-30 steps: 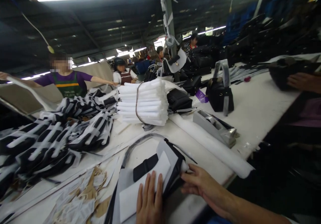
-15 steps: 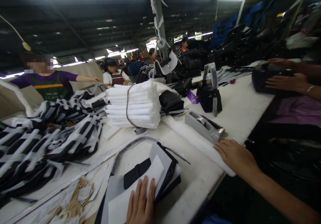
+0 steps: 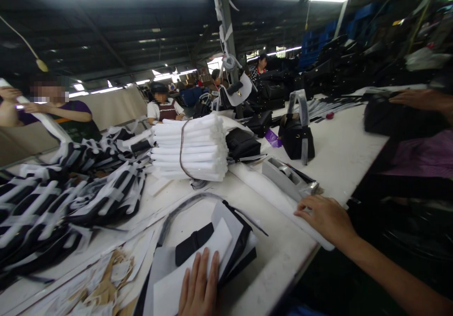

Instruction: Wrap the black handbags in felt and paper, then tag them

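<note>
My left hand (image 3: 200,285) lies flat, fingers stretched out, on a white sheet (image 3: 191,273) over a black handbag (image 3: 240,250). The bag lies on the table with its flap strap showing and a wrapped handle (image 3: 166,221) looping out behind. My right hand (image 3: 327,217) is closed, its fingertips bent together just in front of a grey tape dispenser (image 3: 283,176). Below those fingers runs a long white padding roll (image 3: 262,193). A small pale glint shows by the fingertips, but I cannot make out what they hold.
A tied white bundle (image 3: 191,148) stands mid-table. Wrapped black pieces (image 3: 102,198) pile up at left, with paper tags (image 3: 113,273) in front. A black bag (image 3: 296,139) stands beyond the dispenser. Co-workers are across the table; another person's hand (image 3: 421,99) rests on a bag at right.
My right hand has shifted slightly left and its fingers have curled together. My left hand has stayed put. The co-worker at left has raised both hands to a long white strip.
</note>
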The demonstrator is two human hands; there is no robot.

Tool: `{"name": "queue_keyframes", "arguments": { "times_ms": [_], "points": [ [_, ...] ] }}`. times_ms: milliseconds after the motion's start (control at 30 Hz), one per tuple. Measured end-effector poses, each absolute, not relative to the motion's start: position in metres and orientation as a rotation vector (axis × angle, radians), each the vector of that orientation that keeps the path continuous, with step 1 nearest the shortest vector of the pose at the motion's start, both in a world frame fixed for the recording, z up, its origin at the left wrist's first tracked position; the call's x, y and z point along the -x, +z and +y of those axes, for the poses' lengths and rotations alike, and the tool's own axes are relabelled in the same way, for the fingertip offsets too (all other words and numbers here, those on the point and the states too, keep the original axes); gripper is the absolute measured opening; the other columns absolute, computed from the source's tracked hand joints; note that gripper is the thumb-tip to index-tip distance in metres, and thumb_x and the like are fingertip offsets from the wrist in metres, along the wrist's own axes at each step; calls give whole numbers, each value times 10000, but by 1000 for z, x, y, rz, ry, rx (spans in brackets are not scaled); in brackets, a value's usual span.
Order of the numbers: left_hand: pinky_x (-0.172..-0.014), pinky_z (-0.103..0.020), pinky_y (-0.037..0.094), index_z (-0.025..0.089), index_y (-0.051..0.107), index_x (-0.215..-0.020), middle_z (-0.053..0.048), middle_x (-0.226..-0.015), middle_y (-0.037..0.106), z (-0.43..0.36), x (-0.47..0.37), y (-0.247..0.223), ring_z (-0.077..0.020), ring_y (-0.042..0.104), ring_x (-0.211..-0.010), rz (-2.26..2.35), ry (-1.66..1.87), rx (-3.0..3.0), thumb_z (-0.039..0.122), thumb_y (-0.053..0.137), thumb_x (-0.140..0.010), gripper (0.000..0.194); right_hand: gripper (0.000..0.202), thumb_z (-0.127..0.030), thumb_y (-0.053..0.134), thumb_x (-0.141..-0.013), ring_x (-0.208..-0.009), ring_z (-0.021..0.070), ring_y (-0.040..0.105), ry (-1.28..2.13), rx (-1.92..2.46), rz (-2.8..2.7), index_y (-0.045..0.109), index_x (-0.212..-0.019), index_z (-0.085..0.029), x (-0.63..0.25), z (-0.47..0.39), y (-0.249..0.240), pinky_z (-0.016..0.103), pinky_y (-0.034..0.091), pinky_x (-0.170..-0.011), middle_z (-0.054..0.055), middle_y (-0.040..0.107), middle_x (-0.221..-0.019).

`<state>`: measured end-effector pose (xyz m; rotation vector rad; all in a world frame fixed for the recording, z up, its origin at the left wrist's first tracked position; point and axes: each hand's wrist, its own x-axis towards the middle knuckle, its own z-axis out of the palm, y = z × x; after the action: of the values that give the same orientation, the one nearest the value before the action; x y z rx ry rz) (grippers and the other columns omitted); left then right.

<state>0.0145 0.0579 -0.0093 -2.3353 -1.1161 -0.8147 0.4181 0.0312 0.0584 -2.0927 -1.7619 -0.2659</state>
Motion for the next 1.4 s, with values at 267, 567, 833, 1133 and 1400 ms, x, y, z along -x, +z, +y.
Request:
{"name": "queue_keyframes", "arguments": {
  "times_ms": [267, 567, 833, 1133, 1400],
  "points": [
    [-1236, -340, 175, 243, 327, -1539, -57, -1455, 542, 56, -16, -1, -174, 327, -1455, -1120, -865, 2341, 158, 432, -960, 594, 225, -276, 520, -959, -880, 216, 711, -236, 1806, -1907, 739, -923, -243, -383, 21, 57, 456, 457, -1005, 25, 772, -972],
    [-1228, -352, 203, 256, 314, -1544, -45, -1451, 549, 56, -14, -5, -193, 413, -1414, -1160, -872, 2332, 125, 431, -939, 630, 343, -283, 473, -975, -1063, 285, 667, -464, 1895, -1851, 641, -1224, -116, -399, 62, 43, 433, 532, -927, 166, 709, -1164],
    [-1217, -333, 211, 246, 354, -1530, -59, -1400, 598, 60, -15, -9, -191, 477, -1369, -1114, -928, 2273, 213, 441, -953, 585, 438, 2, 436, -865, -1142, 269, 633, -497, 1855, -1983, 686, -1189, -154, -374, 67, -1, 440, 482, -965, 114, 684, -1270],
    [-1214, -327, 221, 280, 369, -1522, -34, -1386, 610, 64, -12, -17, -194, 527, -1324, -1098, -956, 2275, 192, 421, -957, 574, 489, 4, 419, -845, -1102, 256, 637, -408, 1814, -2053, 729, -1146, -223, -383, 93, -2, 444, 516, -903, 64, 719, -1211],
    [-1178, -339, 304, 293, 336, -1534, -32, -1342, 644, 63, -16, -12, -199, 612, -1228, -1105, -938, 2191, 161, 425, -955, 600, 416, -42, 445, -886, -1071, 211, 673, -387, 1753, -2109, 743, -1102, -238, -376, 90, 23, 409, 487, -996, 50, 744, -1148]
  ]
}}
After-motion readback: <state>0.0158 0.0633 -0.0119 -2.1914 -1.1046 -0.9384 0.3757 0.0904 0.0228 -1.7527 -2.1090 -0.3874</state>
